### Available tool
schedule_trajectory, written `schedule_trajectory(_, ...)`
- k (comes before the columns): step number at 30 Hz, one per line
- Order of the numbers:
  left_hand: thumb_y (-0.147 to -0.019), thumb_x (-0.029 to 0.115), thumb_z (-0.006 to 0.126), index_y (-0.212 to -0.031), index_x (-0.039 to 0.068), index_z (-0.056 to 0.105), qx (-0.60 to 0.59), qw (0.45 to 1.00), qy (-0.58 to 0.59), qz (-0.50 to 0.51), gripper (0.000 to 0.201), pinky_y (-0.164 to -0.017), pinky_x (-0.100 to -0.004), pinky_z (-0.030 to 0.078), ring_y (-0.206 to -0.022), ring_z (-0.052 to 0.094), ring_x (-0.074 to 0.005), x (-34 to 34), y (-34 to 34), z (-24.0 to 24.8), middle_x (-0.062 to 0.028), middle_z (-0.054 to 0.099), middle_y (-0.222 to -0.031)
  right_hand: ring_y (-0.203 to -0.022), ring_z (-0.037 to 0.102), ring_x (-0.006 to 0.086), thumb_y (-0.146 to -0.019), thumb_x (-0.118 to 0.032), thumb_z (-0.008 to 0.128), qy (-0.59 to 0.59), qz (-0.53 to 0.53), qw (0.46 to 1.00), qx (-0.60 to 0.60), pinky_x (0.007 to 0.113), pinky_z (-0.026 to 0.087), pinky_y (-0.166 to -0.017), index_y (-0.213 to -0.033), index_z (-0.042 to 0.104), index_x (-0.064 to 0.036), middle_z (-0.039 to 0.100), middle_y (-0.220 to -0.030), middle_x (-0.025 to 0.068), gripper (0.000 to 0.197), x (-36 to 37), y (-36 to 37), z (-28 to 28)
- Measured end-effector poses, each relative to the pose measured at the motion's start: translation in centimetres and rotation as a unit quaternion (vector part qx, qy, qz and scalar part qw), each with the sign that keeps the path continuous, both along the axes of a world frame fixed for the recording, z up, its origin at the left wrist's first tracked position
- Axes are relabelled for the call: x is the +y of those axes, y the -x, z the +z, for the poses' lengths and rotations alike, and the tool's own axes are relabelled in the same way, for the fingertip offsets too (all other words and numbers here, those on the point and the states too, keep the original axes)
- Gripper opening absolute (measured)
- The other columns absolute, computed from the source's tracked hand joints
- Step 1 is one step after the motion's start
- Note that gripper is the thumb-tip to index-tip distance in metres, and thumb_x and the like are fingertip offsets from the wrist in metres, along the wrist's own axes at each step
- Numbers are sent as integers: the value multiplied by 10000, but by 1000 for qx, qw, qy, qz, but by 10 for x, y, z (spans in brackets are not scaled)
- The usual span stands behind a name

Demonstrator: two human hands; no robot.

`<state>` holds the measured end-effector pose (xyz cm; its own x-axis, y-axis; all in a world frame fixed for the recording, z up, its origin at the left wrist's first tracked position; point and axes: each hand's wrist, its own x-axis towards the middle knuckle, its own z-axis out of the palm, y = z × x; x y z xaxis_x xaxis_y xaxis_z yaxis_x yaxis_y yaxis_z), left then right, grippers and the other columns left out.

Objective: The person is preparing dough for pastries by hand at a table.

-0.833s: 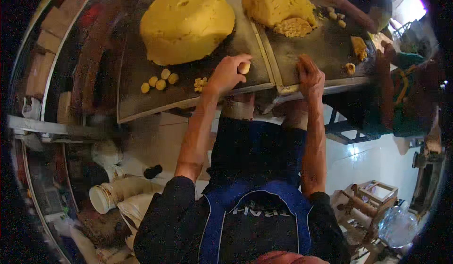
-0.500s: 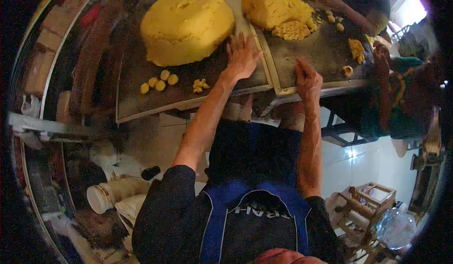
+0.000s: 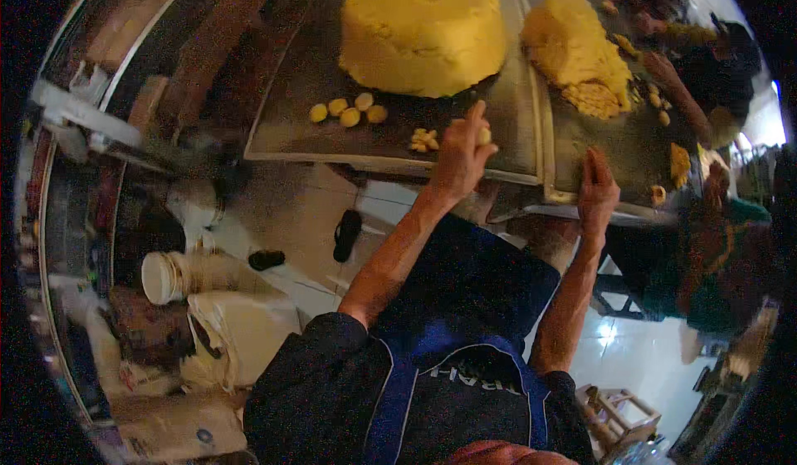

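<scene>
Metal desk (image 3: pixel 286 137) up front, L hand (image 3: pixel 463 151) w/ loose grip round a pale dough ball (image 3: pixel 486 136) nr the edge, R hand (image 3: pixel 599 189) curled, can't tell if holding anything, light even pressure prob best vs squashing.

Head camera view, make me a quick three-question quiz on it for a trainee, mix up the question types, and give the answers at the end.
1. How many dough balls lie grouped to the left of the cluster of small pale pieces?
2. True or false: the left hand is nearer to that cluster than the right hand is.
3. What shows between the left hand's thumb and fingers?
A) a metal scraper
B) a small pale lump
C) a rolling pin

Key: 1. Five. 2. True. 3. B.
</scene>
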<state>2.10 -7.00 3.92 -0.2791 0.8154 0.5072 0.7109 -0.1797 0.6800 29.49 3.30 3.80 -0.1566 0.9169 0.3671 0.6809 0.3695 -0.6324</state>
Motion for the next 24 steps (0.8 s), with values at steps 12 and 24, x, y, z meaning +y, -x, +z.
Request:
schedule_trajectory(12,-932,264,665,-1254,-3,618,66,955,110,269,421,-924,-451,489,-1064,650,-363,-52,265,-18,-194,666,-1156,-1086,679,286,-926,-87,634,-110,19,994,-3,361,535,-900,-1161,698,-76,699,-1185,127,243,2,3,-5)
schedule_trajectory(24,-890,189,687,-1079,122,731,195,975,41,96,205,-1060,-469,395,-1263,507,-358,-52,96,12,-142,635,-1231,-1166,642,242,-954,-156,628,-17,-16,1000,-1,358,507,-969,-1245,680,-117,658,-1272,128,299,3,-8,-5)
